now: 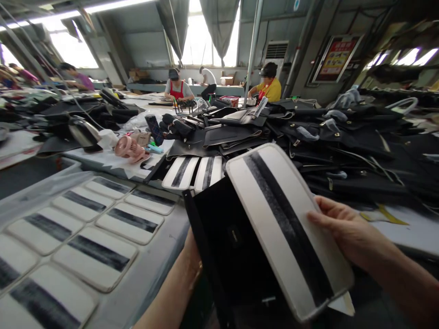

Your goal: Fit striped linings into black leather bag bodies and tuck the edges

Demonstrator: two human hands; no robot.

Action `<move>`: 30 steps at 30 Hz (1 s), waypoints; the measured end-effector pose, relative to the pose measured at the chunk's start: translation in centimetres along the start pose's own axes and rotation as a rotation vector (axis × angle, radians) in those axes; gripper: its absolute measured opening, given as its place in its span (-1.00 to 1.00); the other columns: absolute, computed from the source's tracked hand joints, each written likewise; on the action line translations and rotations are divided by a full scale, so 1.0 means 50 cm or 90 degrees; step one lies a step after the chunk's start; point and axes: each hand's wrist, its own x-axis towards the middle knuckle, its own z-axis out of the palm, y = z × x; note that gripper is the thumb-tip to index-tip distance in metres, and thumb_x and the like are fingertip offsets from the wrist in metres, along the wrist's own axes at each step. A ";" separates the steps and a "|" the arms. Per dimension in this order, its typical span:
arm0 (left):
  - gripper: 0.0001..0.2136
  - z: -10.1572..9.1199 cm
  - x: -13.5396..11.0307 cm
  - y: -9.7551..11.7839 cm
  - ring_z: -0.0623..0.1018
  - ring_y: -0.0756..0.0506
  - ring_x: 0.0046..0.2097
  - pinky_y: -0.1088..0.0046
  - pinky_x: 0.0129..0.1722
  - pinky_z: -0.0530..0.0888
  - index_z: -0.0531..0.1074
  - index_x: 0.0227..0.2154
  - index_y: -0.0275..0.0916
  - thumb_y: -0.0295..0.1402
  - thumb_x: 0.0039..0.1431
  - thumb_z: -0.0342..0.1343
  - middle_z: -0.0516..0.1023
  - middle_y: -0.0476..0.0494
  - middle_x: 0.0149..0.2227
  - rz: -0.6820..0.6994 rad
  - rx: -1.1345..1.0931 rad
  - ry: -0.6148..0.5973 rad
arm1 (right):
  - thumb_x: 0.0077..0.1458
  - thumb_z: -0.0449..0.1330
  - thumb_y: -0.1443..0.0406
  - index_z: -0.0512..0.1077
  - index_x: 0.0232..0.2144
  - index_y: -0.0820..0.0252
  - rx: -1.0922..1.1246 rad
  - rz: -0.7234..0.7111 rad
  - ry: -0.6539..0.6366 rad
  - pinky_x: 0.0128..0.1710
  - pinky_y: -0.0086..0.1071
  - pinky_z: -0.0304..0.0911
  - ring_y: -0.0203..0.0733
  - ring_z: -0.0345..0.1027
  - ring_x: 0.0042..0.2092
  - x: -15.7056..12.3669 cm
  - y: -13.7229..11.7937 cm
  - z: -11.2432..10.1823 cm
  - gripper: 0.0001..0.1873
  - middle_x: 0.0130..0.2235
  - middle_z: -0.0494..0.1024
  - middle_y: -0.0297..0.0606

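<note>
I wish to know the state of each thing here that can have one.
Striped panel: held up, tilted
Black piece: tilted, partly covered
Right hand: gripping striped panel
Left hand: mostly hidden behind black piece
Table panels: lying flat, stripes up
Pink fan: running or not, cannot tell
Curtains: parted
Ceiling light: lit

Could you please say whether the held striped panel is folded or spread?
Spread: the striped panel shows one broad, uncreased face in the right hand.

Right fingers pinch; left forearm extends forward.
</note>
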 end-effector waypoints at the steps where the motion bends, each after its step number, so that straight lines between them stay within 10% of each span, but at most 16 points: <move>1: -0.49 0.008 0.002 0.001 0.55 -0.17 -0.05 0.27 -0.02 0.50 0.48 -0.06 -0.20 0.12 0.24 -0.05 0.59 -0.13 -0.12 -0.005 -0.024 -0.009 | -0.03 0.41 0.26 0.48 -0.24 0.07 -0.032 -0.036 0.027 -0.38 -0.40 0.49 -0.20 0.53 -0.37 -0.009 -0.020 -0.019 -0.72 -0.29 0.63 -0.34; 11: -0.46 -0.030 0.012 -0.050 0.28 -0.25 0.27 0.10 0.26 0.19 0.27 0.16 -0.13 -0.17 0.14 0.23 0.39 -0.23 0.19 0.141 0.388 0.071 | -0.09 0.43 0.21 0.53 -0.29 0.14 -0.291 -0.141 0.121 -0.43 -0.48 0.44 -0.18 0.53 -0.38 -0.075 -0.063 -0.132 -0.71 -0.33 0.63 -0.29; 20: -0.38 -0.081 -0.027 -0.161 0.15 -0.23 0.33 0.10 0.31 0.11 0.16 0.23 0.04 -0.16 0.14 0.23 0.16 -0.07 0.33 0.212 0.627 0.122 | -0.23 0.46 0.09 0.61 -0.35 0.06 -0.385 -0.248 0.262 -0.42 -0.52 0.41 -0.20 0.48 -0.38 -0.096 -0.039 -0.110 -0.67 -0.37 0.64 -0.30; 30: -0.06 -0.009 0.001 -0.086 0.46 -0.14 0.01 0.32 -0.03 0.43 -0.14 0.31 0.23 -0.29 0.00 0.36 0.00 -0.14 0.38 0.338 0.620 0.134 | -0.28 0.46 0.07 0.63 -0.39 0.04 -0.387 -0.224 0.231 -0.32 -0.28 0.50 0.04 0.51 -0.28 -0.088 -0.012 -0.129 -0.67 -0.30 0.64 -0.22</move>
